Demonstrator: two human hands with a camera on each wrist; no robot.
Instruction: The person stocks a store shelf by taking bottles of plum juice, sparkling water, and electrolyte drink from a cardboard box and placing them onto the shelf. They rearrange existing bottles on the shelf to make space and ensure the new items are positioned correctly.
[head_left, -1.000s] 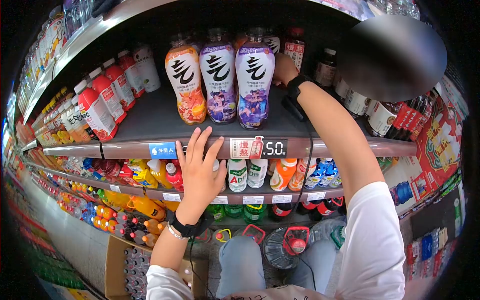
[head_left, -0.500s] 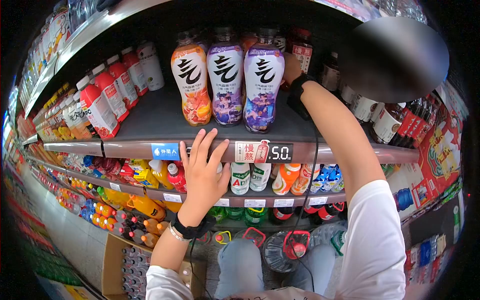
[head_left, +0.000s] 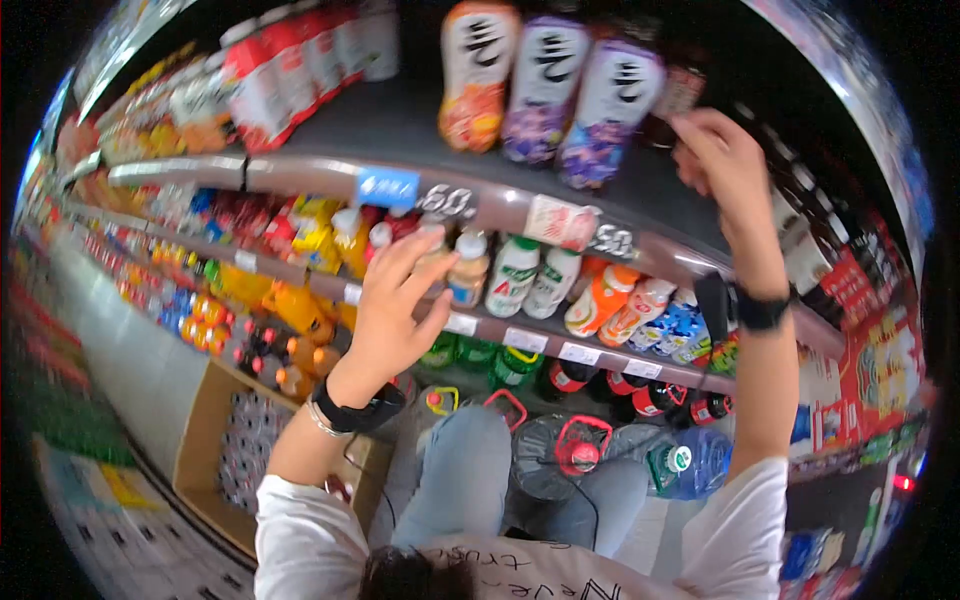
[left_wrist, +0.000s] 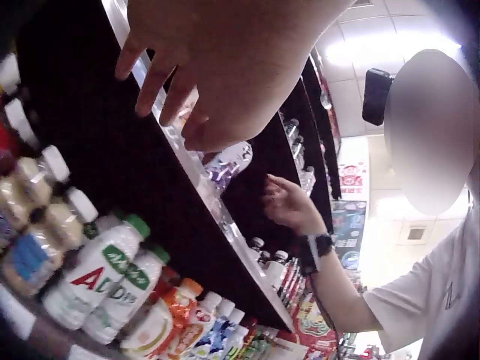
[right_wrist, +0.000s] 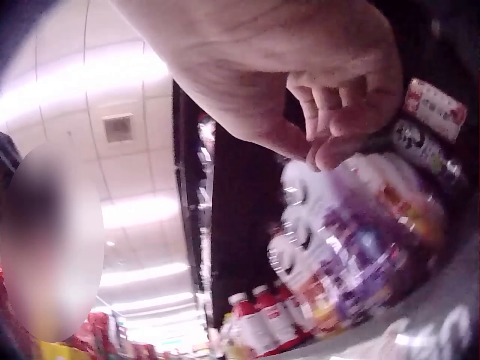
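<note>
Brown cardboard, at the lower left of the head view, forms an open box (head_left: 366,490) on the floor with many small bottles standing inside. Above it, on the top shelf (head_left: 390,120), a row of red and white bottles (head_left: 260,85) runs back into shade. Next comes a blue label (head_left: 387,187) on the shelf's front edge. The left hand (head_left: 400,305) is wide, its fingers spread and lightly bent, near that edge; whether its fingertips touch anything, I cannot tell.

To the right, three printed bottles stand upright side by side near the front of the top shelf: an orange bottle (head_left: 477,80), a middle purple bottle (head_left: 545,90) and a right purple bottle (head_left: 612,115). Below them, on the next shelf down, are white bottles with green caps (head_left: 515,280), then orange and white bottles (head_left: 600,300). A large clear jug (head_left: 545,465) with a red handle sits low, by the person's knees.

Behind and right of the printed bottles is a dark bottle (head_left: 680,92) with a pale label, blurred. The right hand (head_left: 730,170) is just beside it, fairly narrow, fingers loosely bent toward the thumb and bare of any bottle.
</note>
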